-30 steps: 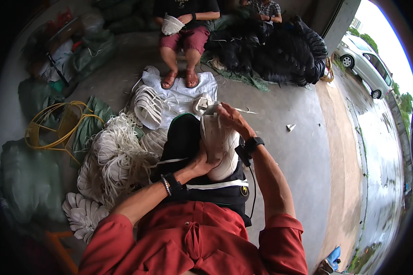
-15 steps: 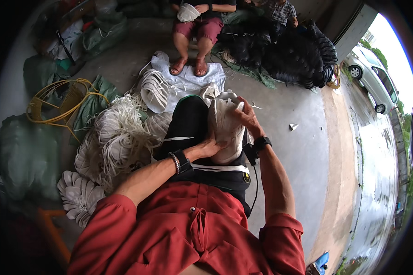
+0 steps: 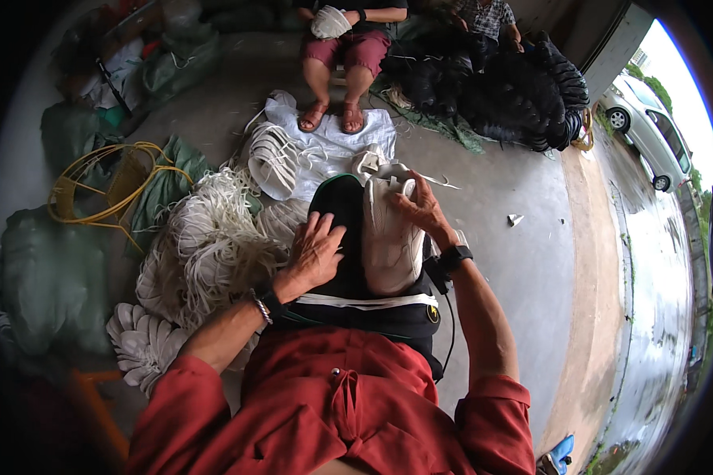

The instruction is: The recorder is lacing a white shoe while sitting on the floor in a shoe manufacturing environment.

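Note:
A white shoe (image 3: 390, 245) rests lengthwise on my right thigh, its opening away from me and its rounded toe toward my lap. At the opening's right edge, my right hand (image 3: 425, 212) is closed on the shoe, thumb at the tongue side and fingers along the collar. Over my left thigh hovers my left hand (image 3: 313, 257), off the shoe, its fingers loosely bent and apart with nothing visible in them. A loose white lace (image 3: 436, 180) trails from the far end of the shoe. A white strip (image 3: 364, 301) lies across my lap.
To my left sit heaped white shoe pieces with many laces (image 3: 206, 229) and a stack of white pieces (image 3: 141, 336). A yellow-framed chair (image 3: 119, 194) lies beyond. Ahead, a seated person (image 3: 348, 55) handles a white piece near a white sheet (image 3: 313, 170). Black pieces (image 3: 507, 95) are piled back right.
My left hand has left the shoe's side and moved left over my left thigh. My right hand keeps its hold on the shoe's collar. The view has shifted slightly.

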`<action>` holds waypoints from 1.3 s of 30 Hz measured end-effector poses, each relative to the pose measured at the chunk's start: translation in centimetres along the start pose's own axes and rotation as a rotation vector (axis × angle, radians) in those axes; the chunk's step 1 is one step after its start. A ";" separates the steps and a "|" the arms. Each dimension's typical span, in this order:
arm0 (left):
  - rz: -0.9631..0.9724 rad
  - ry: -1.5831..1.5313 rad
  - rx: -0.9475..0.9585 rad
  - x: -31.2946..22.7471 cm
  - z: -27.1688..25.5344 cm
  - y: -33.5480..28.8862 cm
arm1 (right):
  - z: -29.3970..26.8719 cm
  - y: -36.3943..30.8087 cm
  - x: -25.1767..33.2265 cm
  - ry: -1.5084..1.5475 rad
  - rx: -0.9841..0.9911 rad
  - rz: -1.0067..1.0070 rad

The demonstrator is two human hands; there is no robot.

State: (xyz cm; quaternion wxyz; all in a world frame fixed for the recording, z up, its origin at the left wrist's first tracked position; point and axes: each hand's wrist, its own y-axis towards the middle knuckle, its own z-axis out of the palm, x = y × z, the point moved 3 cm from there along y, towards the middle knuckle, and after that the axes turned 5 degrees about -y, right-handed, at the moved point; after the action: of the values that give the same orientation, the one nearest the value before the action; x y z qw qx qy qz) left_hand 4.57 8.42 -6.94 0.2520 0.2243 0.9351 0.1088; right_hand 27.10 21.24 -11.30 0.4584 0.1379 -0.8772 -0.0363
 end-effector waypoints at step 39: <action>0.018 -0.598 0.293 -7.9 -1.9 -0.6 | -5.5 -17.3 7.9 0.048 -0.110 -0.124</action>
State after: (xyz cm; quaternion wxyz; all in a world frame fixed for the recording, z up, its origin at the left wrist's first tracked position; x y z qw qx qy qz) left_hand 9.50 3.97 -2.19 0.4791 0.2885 0.8235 -0.0952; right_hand 30.87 2.82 -5.13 0.4829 0.1673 -0.8525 -0.1097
